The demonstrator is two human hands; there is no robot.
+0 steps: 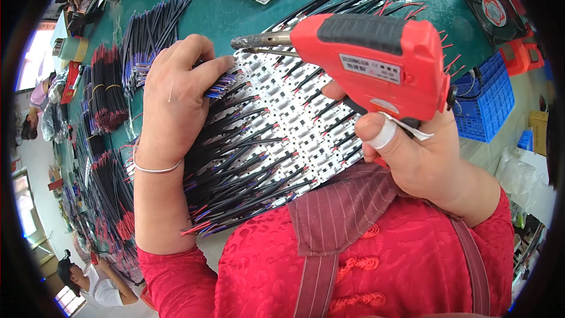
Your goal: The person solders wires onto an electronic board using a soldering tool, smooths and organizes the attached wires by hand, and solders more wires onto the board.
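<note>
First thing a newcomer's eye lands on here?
Probably the red gun, large at upper right of centre, held in the right grip, its tip pointing left toward the left grip, which holds wires. Next, the white boards across the middle, bristling with black leads. Then the blue crate, bright at the right.

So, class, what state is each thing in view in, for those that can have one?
Red-and-black plastic soldering gun: held, tip pointing left.
Left bare hand: fingers closed on thin blue wires.
Right bare hand: fingers around the soldering gun.
White flat circuit-board panel: black wires attached.
Dark red-tipped wire bundle: banded.
Black square fan: running or stopped, can't tell.
</note>
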